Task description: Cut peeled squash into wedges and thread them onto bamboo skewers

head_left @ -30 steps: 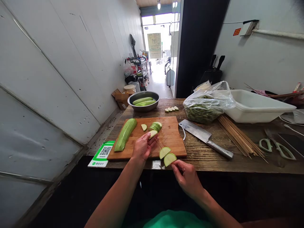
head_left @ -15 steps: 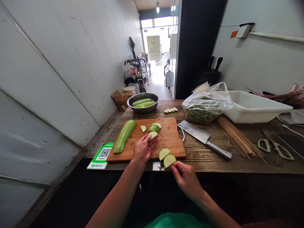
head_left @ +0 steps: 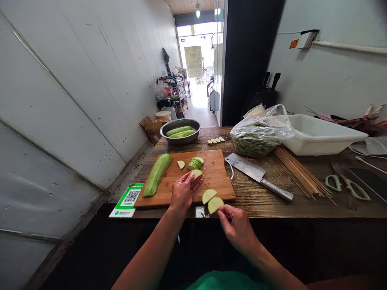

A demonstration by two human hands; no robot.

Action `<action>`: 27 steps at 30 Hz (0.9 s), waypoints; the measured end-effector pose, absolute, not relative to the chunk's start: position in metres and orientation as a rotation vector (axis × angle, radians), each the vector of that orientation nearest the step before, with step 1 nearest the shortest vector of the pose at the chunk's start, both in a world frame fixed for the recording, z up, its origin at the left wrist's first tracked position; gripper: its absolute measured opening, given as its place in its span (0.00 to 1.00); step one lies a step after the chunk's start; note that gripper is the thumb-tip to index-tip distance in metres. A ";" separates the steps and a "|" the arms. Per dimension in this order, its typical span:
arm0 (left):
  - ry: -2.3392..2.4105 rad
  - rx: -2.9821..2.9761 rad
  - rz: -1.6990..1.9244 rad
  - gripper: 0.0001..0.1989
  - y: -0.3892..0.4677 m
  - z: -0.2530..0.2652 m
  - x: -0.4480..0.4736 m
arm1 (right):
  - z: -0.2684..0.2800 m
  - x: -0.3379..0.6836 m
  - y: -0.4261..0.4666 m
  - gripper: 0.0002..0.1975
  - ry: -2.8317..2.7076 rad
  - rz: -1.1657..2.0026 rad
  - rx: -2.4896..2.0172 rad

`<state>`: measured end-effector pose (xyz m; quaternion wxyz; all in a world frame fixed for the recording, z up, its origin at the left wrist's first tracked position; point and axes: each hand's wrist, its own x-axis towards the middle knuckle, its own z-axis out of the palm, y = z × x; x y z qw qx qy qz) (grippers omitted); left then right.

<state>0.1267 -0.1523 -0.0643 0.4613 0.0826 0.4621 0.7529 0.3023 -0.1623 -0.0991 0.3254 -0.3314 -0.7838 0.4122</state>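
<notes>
Clock: board at centre, twelve toward the doorway, as I read it from the room.
Left hand [head_left: 183,194]: six o'clock; thumb and fingers pinching a pale half-round slice [head_left: 196,174].
Skewer [head_left: 201,184]: thin, sloping from that slice toward five; whether its tip has entered, I cannot tell.
Threaded pair [head_left: 209,196]: two half-rounds, five o'clock, at the board's near edge.
Right hand [head_left: 237,223]: five o'clock; thumb and forefinger pinched at the lower half-round's edge, apparently on the skewer.
Hazards, in my judgement: pricked left fingers, should the tip break through; a split slice, should the push run off-centre; a piece dropped, the work being near the table's edge.
QR card [head_left: 127,200]: eight o'clock.
Green gourd [head_left: 157,175]: whole, nine o'clock on the board.
Cutting board [head_left: 215,166]: wooden; bears a slice stack [head_left: 195,163].
Metal bowl [head_left: 181,140]: twelve; gourds inside.
Cleaver [head_left: 246,167]: three, flat on the dark wooden table [head_left: 250,197].
Clear bag [head_left: 256,139]: two; green contents.
Skewer bundle [head_left: 302,175]: three.
Scissors [head_left: 347,187]: beyond, three.
Room: pale panelled wall [head_left: 60,80], nine; bright doorway [head_left: 198,94], twelve; black panel [head_left: 250,48], one.
</notes>
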 end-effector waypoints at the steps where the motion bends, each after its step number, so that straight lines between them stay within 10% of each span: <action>1: 1.136 0.209 1.851 0.06 -0.153 -0.064 0.127 | -0.099 0.302 -0.162 0.12 -2.052 1.081 -0.867; 27: 0.724 0.184 1.836 0.13 -0.148 -0.058 0.130 | -0.111 0.288 -0.170 0.12 -1.851 1.278 -0.749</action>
